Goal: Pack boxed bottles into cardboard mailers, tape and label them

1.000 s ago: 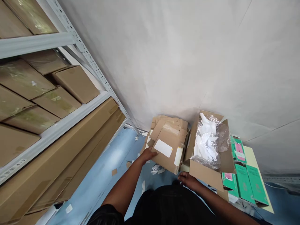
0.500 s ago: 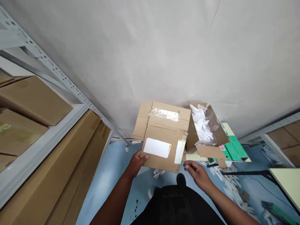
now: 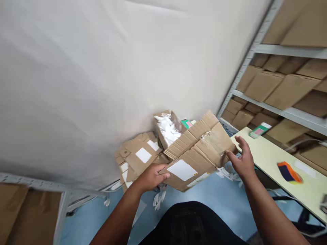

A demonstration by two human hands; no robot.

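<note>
A flattened cardboard box (image 3: 190,153) with a white label and a strip of clear tape is tilted in front of me. My left hand (image 3: 154,177) is closed on its lower left corner, thumb on top. At the right end, my right hand (image 3: 241,158) has its thumb against the taped edge; the index finger sticks up beyond the cardboard and the other fingers are partly hidden. Behind the held box, more flattened cardboard (image 3: 134,158) lies in a pile beside an open carton (image 3: 155,124) containing white paper strips and clear plastic.
A pale table (image 3: 270,166) on the right carries an orange and dark-blue item (image 3: 289,172) and a green box (image 3: 260,130). Shelves (image 3: 288,51) full of cartons rise behind it. Paper scraps (image 3: 158,200) litter the blue floor (image 3: 97,217).
The view has swung right. The held box has turned and tilted, its right end now higher. My right hand has come up from below to its right edge; my left hand keeps its grip.
</note>
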